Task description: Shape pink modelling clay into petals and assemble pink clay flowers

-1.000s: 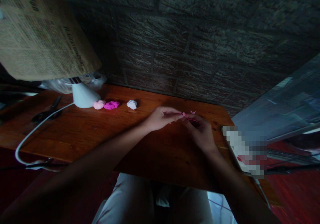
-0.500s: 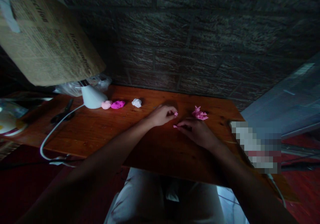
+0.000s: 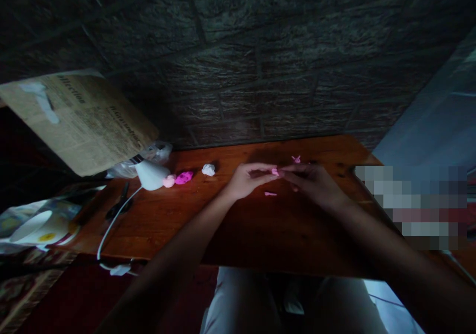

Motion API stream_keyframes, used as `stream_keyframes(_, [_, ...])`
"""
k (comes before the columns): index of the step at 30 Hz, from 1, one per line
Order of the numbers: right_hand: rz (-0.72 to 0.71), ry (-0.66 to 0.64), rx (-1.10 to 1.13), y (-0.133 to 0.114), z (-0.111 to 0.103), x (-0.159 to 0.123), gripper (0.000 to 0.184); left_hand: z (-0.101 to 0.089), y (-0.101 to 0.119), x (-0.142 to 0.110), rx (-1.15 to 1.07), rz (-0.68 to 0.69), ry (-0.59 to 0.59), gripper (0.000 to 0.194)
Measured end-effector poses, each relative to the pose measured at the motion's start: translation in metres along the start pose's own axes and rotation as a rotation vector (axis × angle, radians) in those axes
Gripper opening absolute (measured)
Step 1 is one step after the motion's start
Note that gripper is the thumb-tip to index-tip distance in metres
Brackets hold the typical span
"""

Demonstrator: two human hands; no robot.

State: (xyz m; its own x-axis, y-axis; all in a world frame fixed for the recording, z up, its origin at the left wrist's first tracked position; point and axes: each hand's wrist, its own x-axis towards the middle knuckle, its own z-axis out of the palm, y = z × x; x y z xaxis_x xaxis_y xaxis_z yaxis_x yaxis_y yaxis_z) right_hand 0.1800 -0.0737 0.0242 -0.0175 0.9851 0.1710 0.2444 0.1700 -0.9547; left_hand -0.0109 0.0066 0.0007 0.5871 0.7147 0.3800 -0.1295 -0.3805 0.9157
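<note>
Between thumb and forefinger, my left hand (image 3: pixel 246 179) pinches a small pink clay piece (image 3: pixel 275 171) just above the table. My right hand (image 3: pixel 314 184) meets it from the other side, its closed fingertips at the same piece. Below the fingers a thin pink clay strip (image 3: pixel 270 193) lies on the wood. Behind my right hand a spiky pink clay cluster (image 3: pixel 296 160) shows only in part. Left of my hands sit a white lump (image 3: pixel 208 169), a magenta lump (image 3: pixel 184 177) and a pale pink lump (image 3: pixel 169 180), all resembling modelling clay.
A white lamp base (image 3: pixel 151 176) with a newsprint-patterned paper shade (image 3: pixel 96 125) stands at the left, its white cable (image 3: pixel 111 227) crossing the table (image 3: pixel 238 239). Dark scissors (image 3: pixel 119 206) and a white tub (image 3: pixel 35 232) are farther left. A brick-patterned wall (image 3: pixel 238 76) borders the back.
My hands have come together at one pink piece. The strip from my right fingers now lies on the table. The view has shifted, and my right hand covers more of the cluster.
</note>
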Motion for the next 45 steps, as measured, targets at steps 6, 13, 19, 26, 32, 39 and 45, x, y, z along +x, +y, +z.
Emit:
stream_keyframes(6, [0.016, -0.029, 0.107, -0.002, -0.001, 0.0, 0.041, -0.003, 0.004, -0.001, 0.134, 0.032, 0.011, 0.03])
stream_keyframes(13, [-0.003, -0.035, 0.135, 0.005, 0.0, 0.002, 0.028, -0.001, 0.004, -0.005, 0.308, 0.106, -0.005, 0.023])
stream_keyframes(19, [-0.048, -0.029, 0.118, 0.007, 0.001, 0.001, 0.025, 0.002, 0.009, -0.008, 0.392, 0.123, 0.044, 0.021])
stream_keyframes(26, [-0.056, 0.015, 0.107, 0.011, 0.002, 0.003, 0.027, 0.004, 0.012, -0.01, 0.438, 0.166, 0.007, 0.021])
stream_keyframes(32, [-0.028, 0.056, 0.167, 0.014, 0.004, 0.005, 0.025, 0.01, 0.016, -0.01, 0.327, 0.161, 0.005, 0.016])
stream_keyframes(39, [-0.057, 0.109, 0.162, 0.011, 0.008, 0.005, 0.024, 0.018, 0.013, -0.01, 0.237, 0.085, 0.121, 0.017])
stream_keyframes(45, [0.027, 0.155, 0.247, 0.004, 0.013, 0.004, 0.027, 0.021, 0.007, -0.003, -0.052, -0.03, 0.158, 0.024])
